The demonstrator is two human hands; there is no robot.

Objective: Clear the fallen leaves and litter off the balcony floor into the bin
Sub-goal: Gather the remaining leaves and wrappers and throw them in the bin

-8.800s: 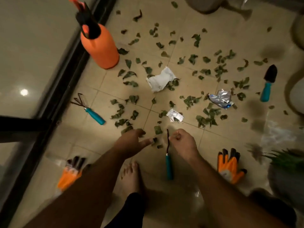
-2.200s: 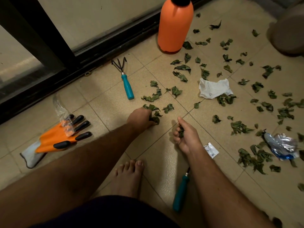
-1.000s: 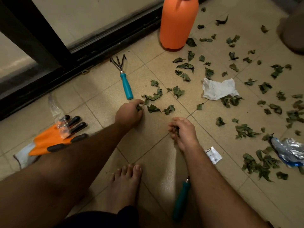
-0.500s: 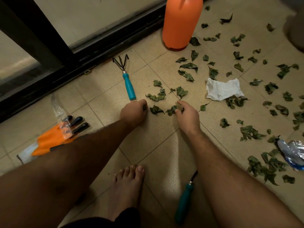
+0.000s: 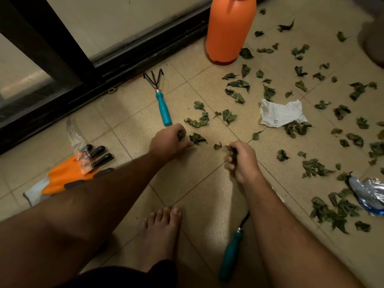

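Speckled beige floor tiles [image 5: 128, 129], matte, gridded with thin grout lines. Crumpled dark-green leaves [image 5: 198, 121] strewn from mid-floor toward the right edge. Left hand [image 5: 169, 142] curled round a leaf wad; right hand [image 5: 242, 157] fisted on more. Creased white paper [image 5: 280, 113], shiny foil wrapper [image 5: 372, 194] among leaves. Teal-handled hand rake [image 5: 161, 100], smooth orange sprayer bottle [image 5: 229, 30], orange glove [image 5: 68, 173] near the door track.
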